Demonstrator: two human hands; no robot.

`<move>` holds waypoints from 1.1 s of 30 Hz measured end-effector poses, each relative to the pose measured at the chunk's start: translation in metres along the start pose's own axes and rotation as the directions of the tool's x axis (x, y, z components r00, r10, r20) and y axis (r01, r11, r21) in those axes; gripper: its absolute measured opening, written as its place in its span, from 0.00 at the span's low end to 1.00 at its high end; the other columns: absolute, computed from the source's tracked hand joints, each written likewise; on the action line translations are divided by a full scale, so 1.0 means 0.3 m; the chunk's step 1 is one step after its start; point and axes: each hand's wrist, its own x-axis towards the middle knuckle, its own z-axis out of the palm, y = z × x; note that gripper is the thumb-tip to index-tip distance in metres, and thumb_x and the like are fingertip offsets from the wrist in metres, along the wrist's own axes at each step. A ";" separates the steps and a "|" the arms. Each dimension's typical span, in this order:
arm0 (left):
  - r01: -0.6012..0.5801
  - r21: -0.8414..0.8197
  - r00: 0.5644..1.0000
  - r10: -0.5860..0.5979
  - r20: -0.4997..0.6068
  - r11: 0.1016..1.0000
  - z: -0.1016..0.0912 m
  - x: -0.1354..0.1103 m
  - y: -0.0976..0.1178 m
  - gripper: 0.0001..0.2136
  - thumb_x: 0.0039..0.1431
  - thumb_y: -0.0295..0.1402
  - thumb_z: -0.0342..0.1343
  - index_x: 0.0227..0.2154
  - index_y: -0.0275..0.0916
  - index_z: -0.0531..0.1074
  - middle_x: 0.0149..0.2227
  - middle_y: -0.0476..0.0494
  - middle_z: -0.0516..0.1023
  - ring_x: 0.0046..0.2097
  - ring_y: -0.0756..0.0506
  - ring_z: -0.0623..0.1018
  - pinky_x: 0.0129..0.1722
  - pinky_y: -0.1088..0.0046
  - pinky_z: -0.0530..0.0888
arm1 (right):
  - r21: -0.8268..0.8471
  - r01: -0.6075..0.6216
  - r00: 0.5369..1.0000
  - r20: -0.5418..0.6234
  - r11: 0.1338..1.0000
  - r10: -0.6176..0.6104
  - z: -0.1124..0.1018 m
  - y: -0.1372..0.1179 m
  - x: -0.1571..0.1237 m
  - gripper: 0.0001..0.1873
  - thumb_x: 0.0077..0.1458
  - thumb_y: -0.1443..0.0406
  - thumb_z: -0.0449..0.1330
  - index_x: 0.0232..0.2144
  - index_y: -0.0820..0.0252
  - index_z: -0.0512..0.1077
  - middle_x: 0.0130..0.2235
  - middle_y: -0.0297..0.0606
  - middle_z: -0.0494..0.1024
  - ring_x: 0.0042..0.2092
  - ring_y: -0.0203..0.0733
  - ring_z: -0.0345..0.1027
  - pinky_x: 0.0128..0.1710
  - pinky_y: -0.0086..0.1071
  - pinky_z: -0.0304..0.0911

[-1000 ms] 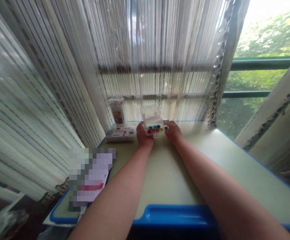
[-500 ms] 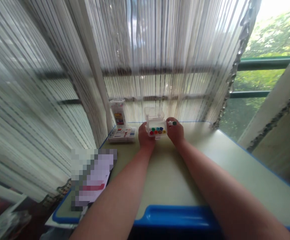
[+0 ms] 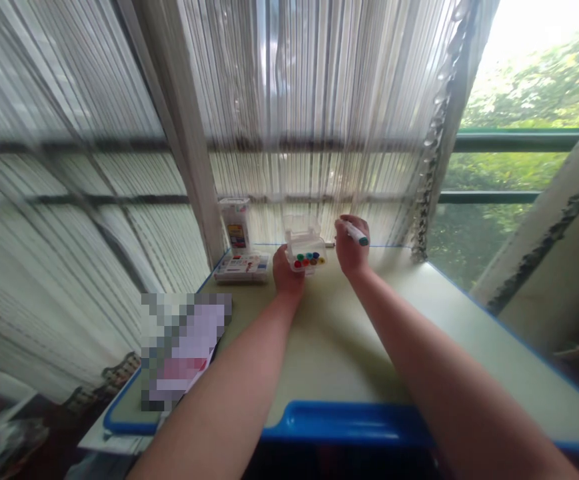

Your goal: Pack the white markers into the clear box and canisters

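Note:
My left hand point(image 3: 287, 272) is closed around the left side and underside of a clear plastic marker case point(image 3: 305, 248), tilted so its inside faces me with the lid open at the back. Several markers point(image 3: 310, 261) lie in it, their red, green, blue, brown and yellow ends toward me. Right of the case, my right hand point(image 3: 353, 245) grips a white marker point(image 3: 356, 233) with a dark green end pointing to the right. That hand is raised a little and apart from the case.
A flat marker box point(image 3: 242, 268) lies at the table's back left, with an upright clear container point(image 3: 236, 227) behind it. A blurred-out flat item point(image 3: 189, 353) lies at the left edge. The table point(image 3: 339, 360) has a blue tray point(image 3: 354, 421) at its front; striped string curtains point(image 3: 314, 100) hang behind.
My right hand has moved up and away from the case with the marker, which now shows more of its white barrel. The left hand keeps holding the case. The view has turned slightly.

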 end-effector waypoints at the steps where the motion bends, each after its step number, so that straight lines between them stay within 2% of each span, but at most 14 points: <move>1: 0.010 -0.007 1.000 -0.010 0.000 1.000 0.000 0.000 0.001 0.08 0.48 0.27 0.56 0.33 0.40 0.67 0.36 0.41 0.73 0.44 0.39 0.74 0.43 0.61 0.71 | 0.059 -0.007 0.996 -0.089 0.998 0.012 -0.014 -0.024 -0.002 0.20 0.60 0.60 0.43 0.36 0.63 0.72 0.42 0.46 0.69 0.48 0.44 0.62 0.47 0.37 0.59; 2: 0.023 -0.013 1.000 -0.023 0.000 1.000 0.000 0.000 0.003 0.09 0.48 0.27 0.56 0.34 0.41 0.67 0.36 0.41 0.73 0.44 0.40 0.74 0.43 0.62 0.71 | 0.117 0.006 0.989 -0.148 0.993 0.011 -0.027 -0.050 -0.006 0.20 0.60 0.59 0.44 0.31 0.62 0.73 0.39 0.43 0.70 0.45 0.42 0.64 0.46 0.36 0.60; 4: 0.050 -0.015 0.999 -0.050 0.008 0.999 -0.001 0.001 0.009 0.09 0.48 0.27 0.56 0.35 0.41 0.67 0.36 0.42 0.73 0.45 0.40 0.74 0.44 0.62 0.71 | 0.238 0.064 0.986 -0.163 0.969 -0.025 -0.049 -0.102 -0.017 0.23 0.60 0.56 0.43 0.25 0.60 0.73 0.31 0.38 0.71 0.38 0.39 0.67 0.41 0.34 0.61; 8: 0.081 0.005 0.996 -0.081 0.034 0.997 -0.010 0.003 0.027 0.10 0.47 0.29 0.57 0.35 0.39 0.68 0.37 0.40 0.73 0.45 0.40 0.74 0.43 0.63 0.71 | 0.367 0.100 0.995 -0.023 0.925 -0.099 -0.069 -0.188 -0.046 0.25 0.59 0.53 0.45 0.21 0.60 0.72 0.24 0.35 0.71 0.30 0.37 0.68 0.33 0.30 0.60; 10: 0.088 0.007 0.995 -0.089 0.035 0.996 -0.015 0.003 0.033 0.11 0.47 0.29 0.57 0.36 0.38 0.68 0.38 0.39 0.74 0.44 0.40 0.74 0.43 0.63 0.71 | 0.324 0.094 0.990 0.068 0.942 -0.122 -0.068 -0.212 -0.061 0.24 0.58 0.53 0.46 0.21 0.60 0.72 0.23 0.35 0.72 0.29 0.37 0.68 0.30 0.29 0.59; 14: 0.103 0.013 0.994 -0.103 0.037 0.995 -0.021 0.004 0.033 0.11 0.49 0.31 0.56 0.37 0.38 0.68 0.38 0.38 0.75 0.44 0.39 0.74 0.43 0.64 0.71 | 0.121 0.086 0.977 0.186 0.989 -0.107 -0.051 -0.215 -0.083 0.19 0.56 0.56 0.49 0.23 0.59 0.72 0.24 0.36 0.74 0.30 0.38 0.68 0.29 0.28 0.56; 18: 0.076 0.010 0.996 -0.076 0.043 0.997 -0.020 0.004 0.026 0.10 0.51 0.32 0.54 0.37 0.37 0.68 0.39 0.38 0.75 0.45 0.40 0.74 0.43 0.64 0.71 | -0.021 0.042 0.975 0.221 0.999 -0.036 -0.033 -0.192 -0.088 0.15 0.56 0.56 0.50 0.27 0.58 0.71 0.25 0.37 0.75 0.30 0.40 0.69 0.28 0.29 0.54; 21: 0.047 0.008 0.998 -0.047 0.045 0.999 -0.018 0.003 0.020 0.10 0.52 0.31 0.53 0.38 0.37 0.67 0.40 0.37 0.74 0.46 0.40 0.73 0.43 0.64 0.71 | -0.095 0.070 0.970 0.240 0.993 -0.045 -0.026 -0.181 -0.088 0.15 0.55 0.55 0.52 0.28 0.57 0.71 0.25 0.38 0.75 0.30 0.41 0.69 0.27 0.29 0.54; 25: 0.035 0.021 0.998 -0.036 0.055 0.999 -0.013 0.008 0.008 0.10 0.51 0.31 0.54 0.38 0.36 0.67 0.39 0.36 0.74 0.46 0.40 0.73 0.44 0.64 0.70 | -0.071 0.063 0.953 0.300 0.996 -0.039 -0.035 -0.181 -0.079 0.14 0.51 0.53 0.56 0.28 0.56 0.73 0.26 0.36 0.77 0.30 0.40 0.70 0.28 0.28 0.56; 28: 0.028 0.022 0.998 -0.029 0.054 0.999 -0.006 0.016 -0.004 0.12 0.50 0.31 0.55 0.38 0.37 0.66 0.39 0.38 0.74 0.45 0.41 0.73 0.44 0.64 0.70 | -0.022 0.108 0.929 0.359 0.994 -0.093 -0.060 -0.197 -0.062 0.15 0.49 0.53 0.57 0.26 0.57 0.75 0.26 0.36 0.77 0.30 0.38 0.70 0.29 0.28 0.56; 31: 0.011 0.023 0.997 -0.012 0.073 1.000 -0.003 0.023 -0.008 0.12 0.49 0.31 0.55 0.38 0.37 0.66 0.38 0.39 0.74 0.43 0.41 0.74 0.42 0.65 0.70 | -0.007 0.159 0.889 0.437 0.987 -0.140 -0.088 -0.225 -0.050 0.13 0.49 0.57 0.57 0.23 0.60 0.74 0.24 0.37 0.76 0.29 0.38 0.68 0.27 0.28 0.54; 33: -0.007 0.039 0.996 0.004 0.090 0.999 -0.007 0.023 -0.004 0.10 0.50 0.31 0.54 0.36 0.37 0.66 0.36 0.40 0.73 0.42 0.41 0.74 0.41 0.65 0.70 | 0.012 0.130 0.871 0.476 0.991 -0.120 -0.100 -0.244 -0.056 0.11 0.49 0.60 0.56 0.25 0.59 0.75 0.25 0.37 0.76 0.29 0.38 0.68 0.27 0.27 0.54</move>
